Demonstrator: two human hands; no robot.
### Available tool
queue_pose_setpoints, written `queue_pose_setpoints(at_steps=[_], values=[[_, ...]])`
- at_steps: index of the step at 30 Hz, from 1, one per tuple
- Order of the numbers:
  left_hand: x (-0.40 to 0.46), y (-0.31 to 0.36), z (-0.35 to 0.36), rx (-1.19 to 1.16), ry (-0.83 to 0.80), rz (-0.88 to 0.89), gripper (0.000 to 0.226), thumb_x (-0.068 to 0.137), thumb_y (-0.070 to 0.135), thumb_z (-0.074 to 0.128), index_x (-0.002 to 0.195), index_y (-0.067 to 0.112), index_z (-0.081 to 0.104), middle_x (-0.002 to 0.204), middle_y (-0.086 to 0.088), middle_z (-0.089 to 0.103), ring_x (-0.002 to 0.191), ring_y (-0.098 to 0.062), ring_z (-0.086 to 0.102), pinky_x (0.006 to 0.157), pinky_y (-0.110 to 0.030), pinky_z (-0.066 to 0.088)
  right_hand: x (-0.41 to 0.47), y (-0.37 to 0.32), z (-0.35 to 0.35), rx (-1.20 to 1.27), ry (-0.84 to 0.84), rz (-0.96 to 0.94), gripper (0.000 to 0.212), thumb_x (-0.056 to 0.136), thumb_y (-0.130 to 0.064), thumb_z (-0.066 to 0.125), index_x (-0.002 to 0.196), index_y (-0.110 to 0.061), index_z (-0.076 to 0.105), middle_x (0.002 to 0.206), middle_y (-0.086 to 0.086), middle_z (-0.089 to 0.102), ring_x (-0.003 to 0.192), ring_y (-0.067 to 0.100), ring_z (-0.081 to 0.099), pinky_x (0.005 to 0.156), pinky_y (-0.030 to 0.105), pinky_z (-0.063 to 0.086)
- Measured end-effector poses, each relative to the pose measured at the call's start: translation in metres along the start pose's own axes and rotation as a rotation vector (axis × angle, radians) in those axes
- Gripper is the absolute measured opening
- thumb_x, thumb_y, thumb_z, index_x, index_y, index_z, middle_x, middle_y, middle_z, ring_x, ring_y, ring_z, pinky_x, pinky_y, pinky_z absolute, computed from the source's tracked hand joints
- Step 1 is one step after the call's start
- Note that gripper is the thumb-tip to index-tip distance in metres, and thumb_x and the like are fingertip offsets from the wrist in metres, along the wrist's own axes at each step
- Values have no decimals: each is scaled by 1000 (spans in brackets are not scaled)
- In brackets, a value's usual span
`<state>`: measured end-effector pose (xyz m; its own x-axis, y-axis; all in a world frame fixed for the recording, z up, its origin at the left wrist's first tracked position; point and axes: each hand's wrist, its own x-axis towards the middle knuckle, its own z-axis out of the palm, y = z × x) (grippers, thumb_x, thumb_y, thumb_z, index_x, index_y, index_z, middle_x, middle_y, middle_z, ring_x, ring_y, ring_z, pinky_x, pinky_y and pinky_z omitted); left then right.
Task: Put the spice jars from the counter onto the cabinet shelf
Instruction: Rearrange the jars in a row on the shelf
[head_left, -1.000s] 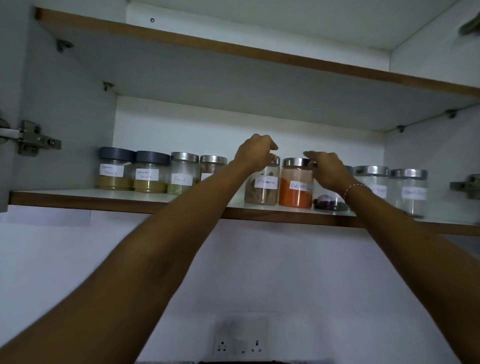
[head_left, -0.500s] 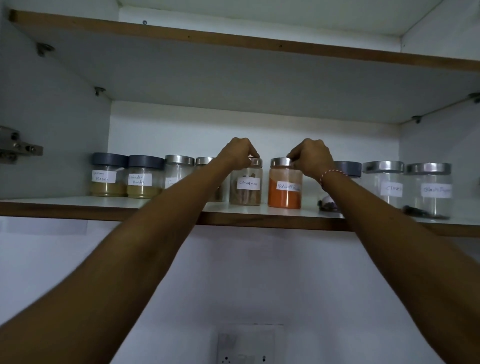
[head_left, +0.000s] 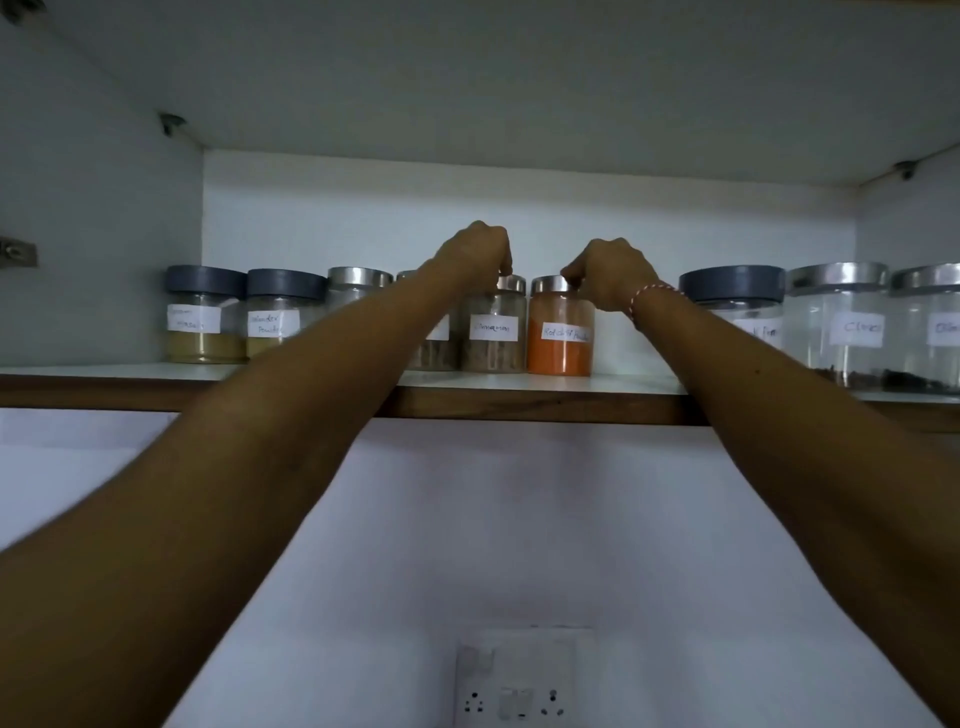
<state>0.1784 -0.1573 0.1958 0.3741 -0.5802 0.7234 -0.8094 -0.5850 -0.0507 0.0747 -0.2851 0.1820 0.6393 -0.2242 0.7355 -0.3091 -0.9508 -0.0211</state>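
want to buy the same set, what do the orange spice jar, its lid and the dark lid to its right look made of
Orange spice jar: clear glass or hard plastic, since the powder shows through; which one cannot be told. Its lid: shiny silver, probably brushed metal, going by the bright reflections. Dark lid: matt grey with no glint, likely plastic.

Handwritten white labels on the jars along the shelf (head_left: 519, 387)

On the brown-filled jar (head_left: 492, 332) near the middle of the shelf's front edge, a word like "Cinnamon" is written; on the orange jar (head_left: 561, 335) just beside it, "Red Chilli Powder" can be made out. Toward the left end, "Coriander Powder" is partly read on the second grey-lidded jar (head_left: 278, 317), while the label of the leftmost jar (head_left: 205, 317) is too faint. Toward the right end, "Clove" is read on a steel-lidded jar (head_left: 837, 322); the remaining labels are cut off or hidden.
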Motion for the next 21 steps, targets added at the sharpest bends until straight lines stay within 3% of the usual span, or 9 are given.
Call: queue_pose_setpoints(at_steps=[5,8,14,16,18,21], values=[[2,-6,-3,-58,-35,-19,38,85,-8,54,121,3,61,130,-17,57,115,-30,57,100,-37,47,4,-2,-2,-35,-110,-52,28,88,1,52,113,0,64,110,21,66,101,33,62,87,37,53],[0,-7,-2,-113,-35,-30,34,88,-1,54,121,4,61,130,-15,58,118,-28,56,102,-35,45,-1,-1,-3,-76,-128,-78,31,93,-4,47,122,-3,59,118,19,63,108,32,58,92,35,46],[-9,10,3,36,23,25,58,92,21,55,145,17,30,153,-11,30,140,-31,28,112,-42,28,-26,9,-13,-216,-150,-81,52,94,-5,44,144,-15,33,153,14,25,138,35,29,112,42,26],[-13,24,1,2,10,65,58,92,22,55,145,17,31,152,-10,32,140,-29,29,112,-42,28,-35,14,-23,-158,-105,-102,51,94,-5,45,143,-16,35,151,11,32,138,31,30,113,41,25],[-20,47,0,-191,49,98,53,91,22,57,141,16,39,147,-9,40,137,-26,35,110,-38,31,-46,26,-37,-59,44,-105,47,93,-6,48,139,-17,43,145,10,43,134,29,37,113,40,28],[-33,97,-5,-426,158,173,48,90,24,59,135,12,48,138,-8,52,128,-21,47,100,-24,35,-65,65,-65,28,155,-12,43,92,-10,52,134,-14,49,140,15,48,127,32,46,112,40,32]])
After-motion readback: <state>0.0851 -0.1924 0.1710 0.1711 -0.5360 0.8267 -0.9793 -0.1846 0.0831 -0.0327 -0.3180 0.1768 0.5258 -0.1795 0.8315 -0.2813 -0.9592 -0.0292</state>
